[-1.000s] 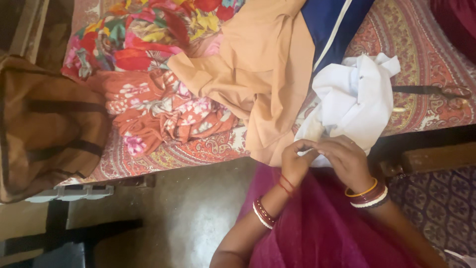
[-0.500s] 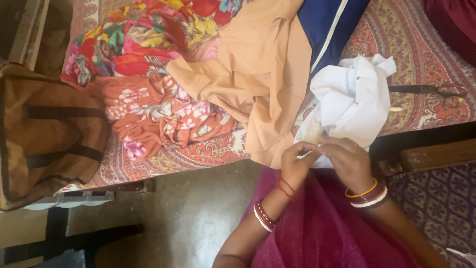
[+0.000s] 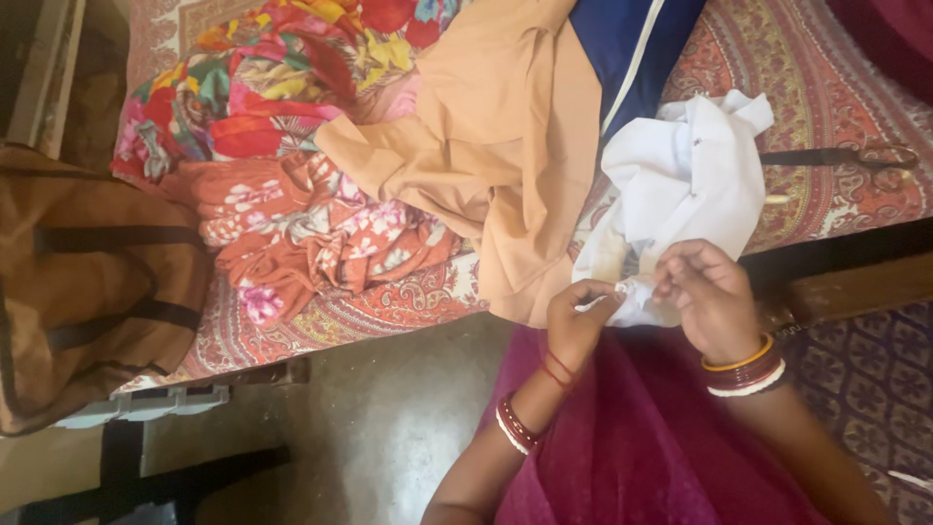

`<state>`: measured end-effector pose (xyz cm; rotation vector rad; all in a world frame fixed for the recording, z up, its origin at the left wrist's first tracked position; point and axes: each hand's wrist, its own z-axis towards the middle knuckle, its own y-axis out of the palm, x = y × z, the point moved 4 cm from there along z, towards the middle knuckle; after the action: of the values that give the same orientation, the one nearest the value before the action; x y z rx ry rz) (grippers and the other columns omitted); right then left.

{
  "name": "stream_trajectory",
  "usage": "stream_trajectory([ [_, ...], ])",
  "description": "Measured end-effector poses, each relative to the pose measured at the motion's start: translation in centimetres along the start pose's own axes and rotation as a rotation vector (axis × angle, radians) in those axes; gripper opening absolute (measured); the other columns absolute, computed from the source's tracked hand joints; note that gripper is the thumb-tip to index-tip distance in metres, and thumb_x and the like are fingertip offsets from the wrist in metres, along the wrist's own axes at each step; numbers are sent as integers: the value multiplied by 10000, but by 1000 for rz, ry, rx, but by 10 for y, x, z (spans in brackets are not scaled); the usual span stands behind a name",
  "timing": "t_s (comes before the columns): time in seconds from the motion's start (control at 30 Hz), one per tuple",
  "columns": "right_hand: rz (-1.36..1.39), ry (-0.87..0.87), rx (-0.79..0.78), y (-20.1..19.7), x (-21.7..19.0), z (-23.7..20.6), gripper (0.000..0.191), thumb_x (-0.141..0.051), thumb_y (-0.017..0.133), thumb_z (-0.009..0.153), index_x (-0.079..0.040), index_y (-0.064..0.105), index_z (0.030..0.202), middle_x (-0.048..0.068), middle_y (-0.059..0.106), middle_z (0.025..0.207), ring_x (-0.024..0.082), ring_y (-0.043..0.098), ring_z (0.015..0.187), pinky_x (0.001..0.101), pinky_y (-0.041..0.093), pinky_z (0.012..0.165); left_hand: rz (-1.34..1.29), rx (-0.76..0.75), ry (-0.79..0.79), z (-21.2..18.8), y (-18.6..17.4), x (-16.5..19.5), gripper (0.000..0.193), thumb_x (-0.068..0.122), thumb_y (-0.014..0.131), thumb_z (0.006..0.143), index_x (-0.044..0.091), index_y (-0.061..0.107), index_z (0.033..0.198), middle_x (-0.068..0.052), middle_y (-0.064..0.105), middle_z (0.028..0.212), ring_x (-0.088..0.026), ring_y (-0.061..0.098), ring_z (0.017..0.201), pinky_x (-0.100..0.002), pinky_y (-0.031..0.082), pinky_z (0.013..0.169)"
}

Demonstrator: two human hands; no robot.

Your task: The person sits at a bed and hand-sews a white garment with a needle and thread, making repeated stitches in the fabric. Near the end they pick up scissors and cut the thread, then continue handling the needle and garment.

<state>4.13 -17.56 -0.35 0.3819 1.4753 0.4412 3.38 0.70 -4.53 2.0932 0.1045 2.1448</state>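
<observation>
A crumpled white cloth (image 3: 690, 185) lies on the patterned bedspread (image 3: 826, 87) and hangs over the bed's near edge. My left hand (image 3: 575, 323) pinches its lower edge between thumb and fingers. My right hand (image 3: 708, 297), with bangles at the wrist, grips the same edge just to the right. Both hands sit above my magenta lap (image 3: 641, 437).
A tan garment (image 3: 505, 146), a blue cloth (image 3: 632, 44) and bright floral fabrics (image 3: 292, 175) are piled on the bed. Scissors (image 3: 855, 156) lie at the right. A brown bag (image 3: 87, 282) sits at the left edge. Concrete floor (image 3: 389, 418) lies below.
My hands have stayed together on the white cloth's edge, with the fingers shifting slightly. The view has drifted a little; nothing else moved.
</observation>
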Motion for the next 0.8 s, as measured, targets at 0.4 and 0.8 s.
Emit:
stream_trajectory([
  [0.4,-343,-405,126,13,-24,-17,60,-29,592,1121,-21,595,1181,29,643,1055,94,606,953,463,595,1120,-122,-38,-110,-6,1,3,95,91,748,943,0,751,969,-9,724,866,-68,639,771,-220,516,712],
  [0.8,-1179,-559,-12,58,-40,-30,205,12,724,899,-86,761,1076,96,665,957,241,673,872,343,534,759,-156,22,-22,-8,3,8,84,59,722,962,-5,730,1016,-2,710,929,-61,617,843,-209,493,731],
])
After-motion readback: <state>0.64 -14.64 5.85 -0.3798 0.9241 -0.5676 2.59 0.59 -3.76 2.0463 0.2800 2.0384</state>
